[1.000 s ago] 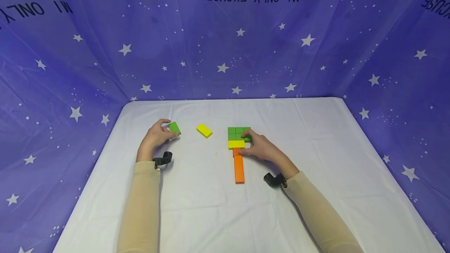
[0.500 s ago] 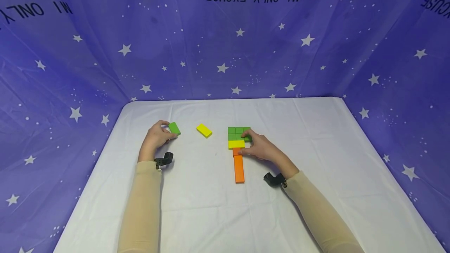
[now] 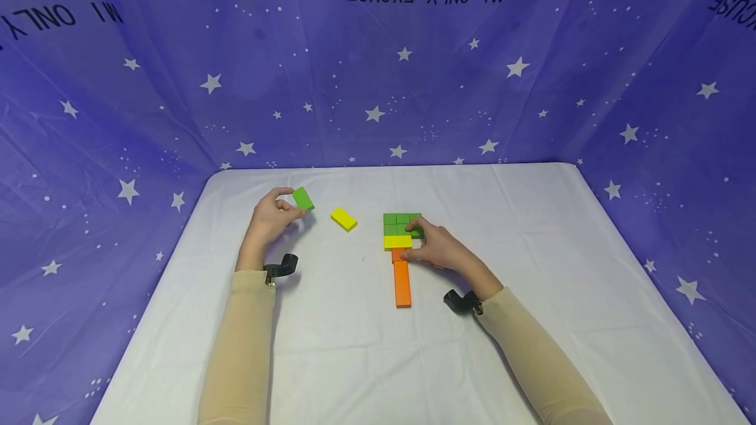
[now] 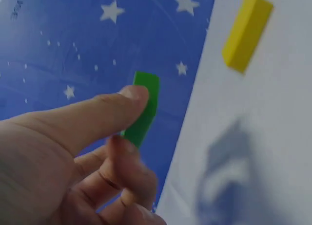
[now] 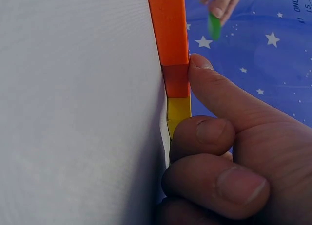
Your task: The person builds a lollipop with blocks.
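My left hand [image 3: 270, 220] pinches a green rectangular block [image 3: 303, 198] between thumb and fingers, raised above the far left of the table. The left wrist view shows the thumb flat against that block [image 4: 148, 81]. On the right, my other hand [image 3: 440, 248] rests on a row of joined blocks. Its thumb touches a small orange block [image 5: 176, 81], and the index fingertip lies on a patch of green blocks [image 3: 396, 220], partly covering it. Between these sits a yellow block [image 3: 397, 242]; a long orange block [image 3: 402, 284] extends toward the near side.
A loose yellow block [image 3: 344, 219] lies slanted on the white cloth of the table [image 3: 336, 333], between the left hand and the joined blocks. A purple curtain [image 3: 331, 84] with white stars stands behind the table and along both sides.
My left hand has lifted the green block off the table and moved it away from me and slightly right. The right hand and the joined blocks have stayed in place.
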Motion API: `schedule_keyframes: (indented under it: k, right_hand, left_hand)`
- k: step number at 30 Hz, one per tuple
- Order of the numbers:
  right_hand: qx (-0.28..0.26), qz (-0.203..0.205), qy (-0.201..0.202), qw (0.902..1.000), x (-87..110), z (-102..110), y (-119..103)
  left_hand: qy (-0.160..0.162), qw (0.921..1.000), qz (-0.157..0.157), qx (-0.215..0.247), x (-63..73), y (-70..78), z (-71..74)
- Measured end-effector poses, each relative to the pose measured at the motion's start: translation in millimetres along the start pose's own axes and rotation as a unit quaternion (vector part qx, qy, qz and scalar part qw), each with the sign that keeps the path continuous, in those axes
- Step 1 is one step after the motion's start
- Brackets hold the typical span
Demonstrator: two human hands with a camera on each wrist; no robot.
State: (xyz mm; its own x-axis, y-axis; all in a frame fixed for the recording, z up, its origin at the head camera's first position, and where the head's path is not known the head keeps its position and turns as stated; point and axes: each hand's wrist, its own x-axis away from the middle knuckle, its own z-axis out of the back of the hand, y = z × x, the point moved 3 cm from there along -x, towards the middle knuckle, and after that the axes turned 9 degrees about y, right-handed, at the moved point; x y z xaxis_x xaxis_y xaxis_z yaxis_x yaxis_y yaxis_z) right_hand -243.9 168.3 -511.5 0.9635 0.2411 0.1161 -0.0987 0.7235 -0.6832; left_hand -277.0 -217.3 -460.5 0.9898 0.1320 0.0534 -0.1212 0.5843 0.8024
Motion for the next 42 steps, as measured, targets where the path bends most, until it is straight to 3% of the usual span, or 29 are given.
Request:
schedule_keyframes:
  k: [6,16,31,42]
  right_hand:
    - [-0.006,0.002,0.0,1.0,-0.7,1.3,-0.6]
    - [-0.009,0.002,0.0,1.0,-3.4,1.5,0.3]
    - [0.001,0.01,0.005,0.9999,-0.8,1.0,0.8]
    - [0.005,0.01,0.001,0.9999,-0.5,0.1,0.7]
  left_hand:
    - [-0.028,0.9992,-0.026,0.013,3.2,21.1,-15.5]
    - [-0.093,0.9927,-0.074,0.019,11.9,42.5,-56.3]
    - [-0.105,0.9887,-0.105,0.02,23.1,53.9,-87.9]
    - [-0.111,0.9886,-0.101,0.011,28.8,54.4,-106.3]
